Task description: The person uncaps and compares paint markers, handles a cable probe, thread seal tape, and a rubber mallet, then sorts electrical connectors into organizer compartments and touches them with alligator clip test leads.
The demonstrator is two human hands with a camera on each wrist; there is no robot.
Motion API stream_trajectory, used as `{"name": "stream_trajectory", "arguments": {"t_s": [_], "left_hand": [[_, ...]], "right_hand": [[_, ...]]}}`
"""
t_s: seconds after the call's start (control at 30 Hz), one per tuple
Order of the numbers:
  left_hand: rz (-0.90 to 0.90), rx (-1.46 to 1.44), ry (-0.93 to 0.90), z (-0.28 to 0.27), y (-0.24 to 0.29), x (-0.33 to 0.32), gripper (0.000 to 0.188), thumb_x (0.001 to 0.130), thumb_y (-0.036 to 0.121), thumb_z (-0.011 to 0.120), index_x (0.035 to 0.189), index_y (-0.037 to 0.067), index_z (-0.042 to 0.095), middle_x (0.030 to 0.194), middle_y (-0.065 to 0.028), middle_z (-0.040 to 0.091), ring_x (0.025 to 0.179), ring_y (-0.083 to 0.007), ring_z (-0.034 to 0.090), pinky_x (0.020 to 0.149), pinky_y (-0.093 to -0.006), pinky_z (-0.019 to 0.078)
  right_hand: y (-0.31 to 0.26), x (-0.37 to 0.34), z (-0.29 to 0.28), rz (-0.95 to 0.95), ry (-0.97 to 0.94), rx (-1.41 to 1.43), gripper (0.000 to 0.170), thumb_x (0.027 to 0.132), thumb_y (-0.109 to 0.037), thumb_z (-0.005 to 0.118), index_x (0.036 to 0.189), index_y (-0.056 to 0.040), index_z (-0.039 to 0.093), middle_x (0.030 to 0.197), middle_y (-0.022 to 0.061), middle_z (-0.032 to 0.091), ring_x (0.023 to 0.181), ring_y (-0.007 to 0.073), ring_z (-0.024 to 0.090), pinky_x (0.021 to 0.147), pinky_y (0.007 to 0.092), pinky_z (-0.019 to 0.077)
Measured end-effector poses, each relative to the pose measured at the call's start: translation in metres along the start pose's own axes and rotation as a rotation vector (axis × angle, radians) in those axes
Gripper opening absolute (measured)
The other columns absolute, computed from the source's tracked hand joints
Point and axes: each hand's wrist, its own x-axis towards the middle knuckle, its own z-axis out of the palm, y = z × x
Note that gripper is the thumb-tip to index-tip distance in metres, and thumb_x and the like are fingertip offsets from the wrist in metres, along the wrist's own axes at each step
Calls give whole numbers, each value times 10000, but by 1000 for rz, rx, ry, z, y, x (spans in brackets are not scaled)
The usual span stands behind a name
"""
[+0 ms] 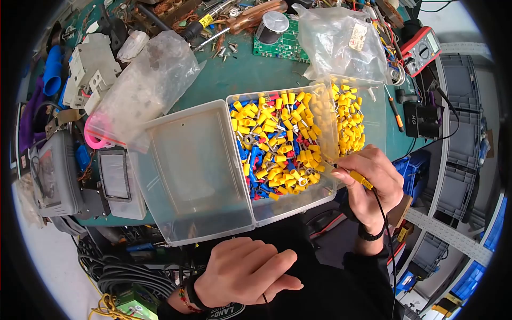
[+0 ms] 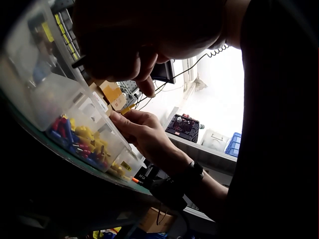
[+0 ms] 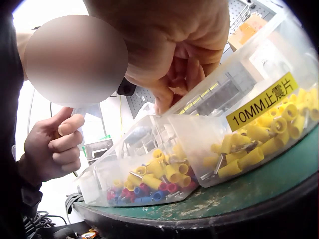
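In the head view, my right hand (image 1: 373,186) pinches a black cable with a yellow sleeve (image 1: 361,179) at the near right corner of the clear box (image 1: 293,212). The cable (image 1: 393,266) hangs down past the wrist. Yellow, blue and red terminals (image 1: 277,144) fill that box. My left hand (image 1: 245,269) is curled in front of the box, thumb against the fingers, with a thin black cable (image 1: 265,298) coming out beneath it; its grip is mostly hidden. The left wrist view shows the right hand (image 2: 149,139) beyond the dark left hand (image 2: 119,45).
An open lid (image 1: 197,170) lies left of the box, and a second box of yellow terminals (image 1: 349,117) stands to its right. Plastic bags (image 1: 154,80), a green circuit board (image 1: 296,40), a screwdriver (image 1: 396,113) and a multimeter (image 1: 421,50) surround them.
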Motion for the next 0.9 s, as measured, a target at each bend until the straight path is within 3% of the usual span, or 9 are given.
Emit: {"name": "stream_trajectory", "arguments": {"t_s": [0.47,0.6,0.67,0.73,0.83,0.9], "left_hand": [[-2,-2,-18,2,-1,3,298,895,357,627,846,67,675,538,-26,499,433,-189,508,439,-294,399],[-12,2,-40,2,2,5,210,840,268,697,860,60,676,551,-28,515,441,-185,518,440,-288,402],[-15,19,-55,4,5,4,183,817,225,723,872,55,680,567,-31,534,450,-186,533,445,-288,413],[-122,86,83,11,9,3,188,767,151,761,903,45,687,624,-36,585,490,-190,574,464,-291,443],[-103,142,30,6,14,13,235,750,138,767,946,35,689,699,-46,627,529,-197,606,484,-297,465],[-52,186,35,8,13,16,245,731,158,774,916,34,671,689,-45,605,527,-197,600,467,-297,451]], "right_hand": [[2,-3,4,45,60,124,208,722,-4,795,876,3,655,779,119,681,634,215,645,567,284,498],[-3,-5,2,76,67,135,197,728,-13,795,864,2,652,765,126,683,645,217,659,579,286,510],[-10,-12,-1,198,44,396,196,731,-24,800,860,5,655,752,121,684,665,217,670,596,288,519],[-16,-17,-4,140,-30,626,190,741,-26,802,857,15,657,770,152,689,638,229,676,562,307,528],[-29,-19,-6,141,-203,959,174,769,-9,781,886,41,663,784,188,686,598,238,672,514,302,527],[-32,-25,-1,107,-206,1042,180,785,0,767,922,57,666,788,193,682,603,231,673,513,282,529]]}}
